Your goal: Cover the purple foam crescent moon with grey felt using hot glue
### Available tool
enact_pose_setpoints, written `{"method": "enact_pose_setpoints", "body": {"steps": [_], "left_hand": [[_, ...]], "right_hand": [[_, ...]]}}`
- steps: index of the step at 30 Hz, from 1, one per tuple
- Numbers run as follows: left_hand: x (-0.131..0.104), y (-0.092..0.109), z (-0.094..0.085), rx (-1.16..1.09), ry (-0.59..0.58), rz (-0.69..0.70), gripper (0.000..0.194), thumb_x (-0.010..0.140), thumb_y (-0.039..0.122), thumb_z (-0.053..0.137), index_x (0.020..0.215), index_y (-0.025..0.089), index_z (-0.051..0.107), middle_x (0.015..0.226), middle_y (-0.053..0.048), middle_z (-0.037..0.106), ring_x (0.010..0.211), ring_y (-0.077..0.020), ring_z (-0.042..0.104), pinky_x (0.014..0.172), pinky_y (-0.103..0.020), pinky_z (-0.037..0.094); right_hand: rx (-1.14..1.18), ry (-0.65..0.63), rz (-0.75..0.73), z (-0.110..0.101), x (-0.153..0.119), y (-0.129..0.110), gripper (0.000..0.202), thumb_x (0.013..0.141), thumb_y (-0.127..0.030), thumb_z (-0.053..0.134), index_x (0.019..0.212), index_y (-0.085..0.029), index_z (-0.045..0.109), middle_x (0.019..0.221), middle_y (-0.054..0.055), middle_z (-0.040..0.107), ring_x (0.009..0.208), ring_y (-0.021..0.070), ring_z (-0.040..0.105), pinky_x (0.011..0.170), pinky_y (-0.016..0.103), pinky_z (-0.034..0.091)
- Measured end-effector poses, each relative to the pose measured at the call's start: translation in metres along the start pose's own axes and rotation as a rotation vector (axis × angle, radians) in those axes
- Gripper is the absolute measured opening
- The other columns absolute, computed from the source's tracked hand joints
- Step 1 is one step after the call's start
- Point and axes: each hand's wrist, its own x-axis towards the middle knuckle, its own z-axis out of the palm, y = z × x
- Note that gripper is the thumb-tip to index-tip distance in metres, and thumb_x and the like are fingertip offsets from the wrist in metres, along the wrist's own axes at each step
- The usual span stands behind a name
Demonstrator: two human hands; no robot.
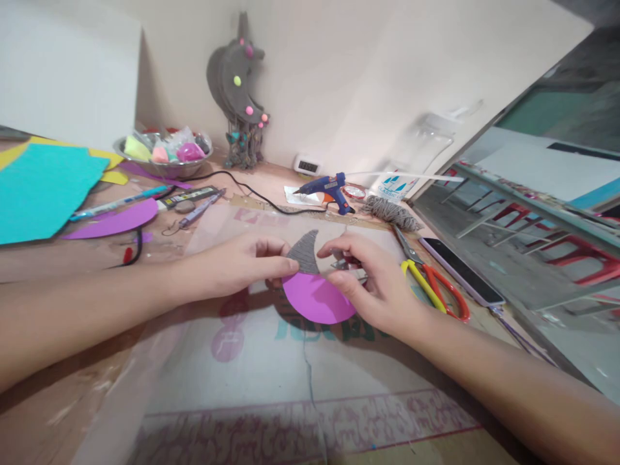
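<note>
At your far left lies a turquoise sheet (pixel 48 194), with a purple paper cutout (pixel 116 221) just beside it. Behind them stands a metal bowl (pixel 162 170) of colored clay packs, and further right a gray crescent-moon ornament (pixel 230 81) rests upright near the wall. Your left hand (pixel 245 261) has its thumb and fingers pinching a gray yarn-covered piece (pixel 305 253), pointed end up, above the printed plastic sheet (pixel 266 381). A magenta paper disc (pixel 320 300) sits directly below that piece, its upper edge at your fingers. Beyond it rests a blue glue gun (pixel 332 187). Your right hand (pixel 375 281) is curled at the disc's right side, thumb toward its upper edge; you can't tell from this view whether those fingers grip anything. Right of it come a gray yarn bundle (pixel 393 213), scissors (pixel 429 288) with yellow and orange handles, and a smartphone (pixel 462 271).
</note>
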Motion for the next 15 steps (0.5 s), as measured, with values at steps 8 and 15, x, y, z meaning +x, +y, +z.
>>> {"method": "enact_pose_setpoints", "body": {"steps": [8,15], "left_hand": [[0.0002,-0.0013,-0.0002,-0.003,0.061,0.006,0.026,0.081,0.031,0.051,0.06,0.016,0.049,0.058,0.005,0.049,0.057,-0.0082,0.046,0.056,-0.021,0.038],[-0.0008,0.0032,0.0005,0.005,0.083,-0.042,0.027,0.081,0.031,0.052,0.059,0.016,0.048,0.056,0.006,0.046,0.049,-0.0059,0.04,0.047,-0.02,0.031]], "right_hand": [[-0.556,-0.024,-0.316,-0.0102,-0.0034,0.0009,0.042,0.093,-0.034,0.036,0.125,-0.008,0.046,0.086,0.011,0.059,0.076,0.0229,0.049,0.069,0.036,0.04],[-0.612,0.019,-0.303,-0.0046,-0.0045,0.0075,0.022,0.093,-0.026,0.042,0.102,-0.013,0.057,0.079,0.007,0.061,0.07,0.0191,0.05,0.065,0.032,0.039]]}}
